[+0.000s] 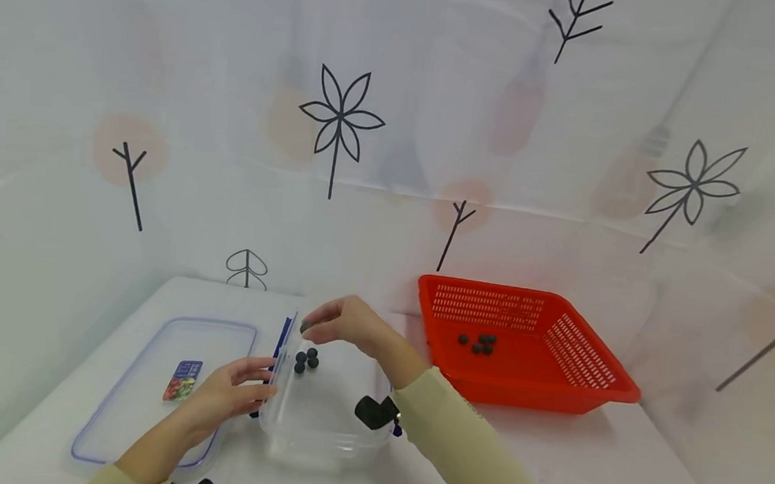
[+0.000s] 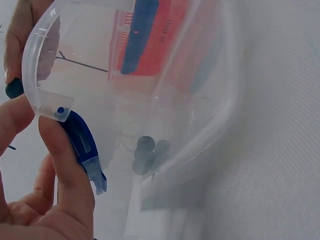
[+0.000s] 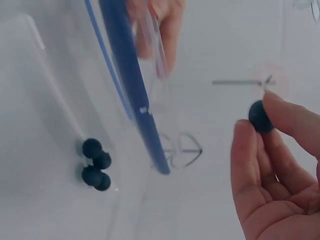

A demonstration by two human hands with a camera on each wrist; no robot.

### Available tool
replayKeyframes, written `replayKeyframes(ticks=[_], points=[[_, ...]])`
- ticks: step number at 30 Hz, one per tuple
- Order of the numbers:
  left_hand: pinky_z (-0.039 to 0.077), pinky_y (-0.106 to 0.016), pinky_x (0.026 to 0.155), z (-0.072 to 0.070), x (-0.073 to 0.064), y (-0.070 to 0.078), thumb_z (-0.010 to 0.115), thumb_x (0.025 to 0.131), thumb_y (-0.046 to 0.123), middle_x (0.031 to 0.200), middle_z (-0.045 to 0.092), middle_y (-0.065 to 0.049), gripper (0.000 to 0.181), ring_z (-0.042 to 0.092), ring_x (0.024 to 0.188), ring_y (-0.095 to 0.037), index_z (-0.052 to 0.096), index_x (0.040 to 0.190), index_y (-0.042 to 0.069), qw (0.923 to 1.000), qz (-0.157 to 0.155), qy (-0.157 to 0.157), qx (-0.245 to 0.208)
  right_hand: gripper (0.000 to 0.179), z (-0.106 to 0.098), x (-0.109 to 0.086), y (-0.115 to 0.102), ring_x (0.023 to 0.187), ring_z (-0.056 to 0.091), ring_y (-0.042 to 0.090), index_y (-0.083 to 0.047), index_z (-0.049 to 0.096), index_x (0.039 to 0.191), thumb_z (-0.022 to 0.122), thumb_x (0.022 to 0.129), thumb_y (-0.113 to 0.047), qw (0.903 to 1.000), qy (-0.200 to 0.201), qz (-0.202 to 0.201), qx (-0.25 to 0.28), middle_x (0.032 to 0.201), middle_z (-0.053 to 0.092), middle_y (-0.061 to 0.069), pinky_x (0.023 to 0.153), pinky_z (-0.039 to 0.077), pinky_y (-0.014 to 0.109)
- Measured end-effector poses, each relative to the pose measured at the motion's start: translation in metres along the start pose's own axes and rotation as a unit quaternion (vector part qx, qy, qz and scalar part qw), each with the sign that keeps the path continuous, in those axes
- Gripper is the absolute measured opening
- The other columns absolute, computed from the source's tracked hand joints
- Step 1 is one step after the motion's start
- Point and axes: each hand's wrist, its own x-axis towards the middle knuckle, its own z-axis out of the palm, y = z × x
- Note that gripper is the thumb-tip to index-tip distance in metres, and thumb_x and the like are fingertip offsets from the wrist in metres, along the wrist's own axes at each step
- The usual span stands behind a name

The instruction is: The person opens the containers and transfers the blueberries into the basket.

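A clear plastic box (image 1: 329, 442) with blue side clips stands on the table. My left hand (image 1: 228, 392) grips its left rim; in the left wrist view its fingers are around the rim beside a blue clip (image 2: 82, 137) that hangs unlatched. Over the box's far left corner, my right hand (image 1: 351, 322) pinches a small dark ball (image 3: 260, 117) between thumb and fingertips. Several like balls (image 3: 93, 149) sit clustered on the box floor near its left wall. A red basket (image 1: 538, 399) to the right holds several more dark balls (image 1: 477, 348).
A clear lid (image 1: 125, 426) with a blue edge lies on the table left of the box, a colourful label (image 1: 183, 381) on it. A white patterned cloth (image 1: 388, 234) hangs behind the table. The red basket stands near the table's back right.
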Motion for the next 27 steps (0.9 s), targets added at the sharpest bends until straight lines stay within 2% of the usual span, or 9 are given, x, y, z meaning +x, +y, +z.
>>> replayKeyframes(ticks=[3, 8, 15, 21, 27], points=[[0.051, -0.040, 0.085, -0.001, -0.001, -0.001, 0.072, 0.082, 0.017, 0.125, 0.050, -0.021, 0.062, 0.059, 0.095, -0.020, 0.043, 0.134, 0.000, 1.0000, -0.003, 0.000, 0.001, 0.016, 0.005, -0.023, -0.001, 0.080, 0.065, 0.017, -0.012, 0.072, 0.096, 0.073, 0.081, -0.018, 0.9998, 0.012, -0.013, -0.001, 0.085, 0.069, 0.000, 0.092, 0.046, 0.048], [0.051, -0.039, 0.086, -0.001, -0.002, -0.001, 0.073, 0.081, 0.017, 0.127, 0.049, -0.022, 0.063, 0.059, 0.095, -0.020, 0.043, 0.134, 0.000, 0.9999, -0.007, 0.009, -0.001, 0.017, 0.009, -0.056, 0.007, 0.077, 0.065, 0.020, -0.010, 0.072, 0.095, 0.075, 0.080, -0.018, 0.9988, 0.036, -0.015, 0.029, 0.082, 0.068, 0.002, 0.082, 0.053, 0.037], [0.050, -0.040, 0.087, -0.001, -0.003, -0.001, 0.072, 0.082, 0.014, 0.127, 0.048, -0.020, 0.063, 0.060, 0.095, -0.021, 0.042, 0.135, -0.001, 0.9999, -0.007, 0.010, -0.004, 0.020, 0.004, -0.090, 0.035, 0.075, 0.065, 0.022, -0.004, 0.071, 0.095, 0.074, 0.080, -0.017, 0.9928, 0.070, -0.019, 0.095, 0.082, 0.069, 0.007, 0.077, 0.054, 0.032], [0.050, -0.041, 0.087, 0.000, -0.002, -0.002, 0.072, 0.082, 0.015, 0.128, 0.047, -0.022, 0.063, 0.059, 0.096, -0.021, 0.042, 0.135, 0.000, 0.9999, -0.006, 0.005, -0.009, 0.026, -0.010, -0.117, 0.060, 0.077, 0.065, 0.023, 0.002, 0.070, 0.098, 0.074, 0.080, -0.017, 0.9842, 0.129, -0.041, 0.114, 0.087, 0.069, 0.010, 0.076, 0.055, 0.031], [0.050, -0.041, 0.087, 0.001, -0.001, -0.002, 0.073, 0.081, 0.016, 0.128, 0.046, -0.024, 0.065, 0.059, 0.096, -0.022, 0.042, 0.135, -0.001, 0.9999, -0.002, 0.000, -0.010, 0.027, -0.032, -0.139, 0.077, 0.081, 0.064, 0.023, 0.000, 0.070, 0.100, 0.075, 0.079, -0.017, 0.9741, 0.205, -0.013, 0.094, 0.091, 0.069, 0.011, 0.077, 0.054, 0.030]])
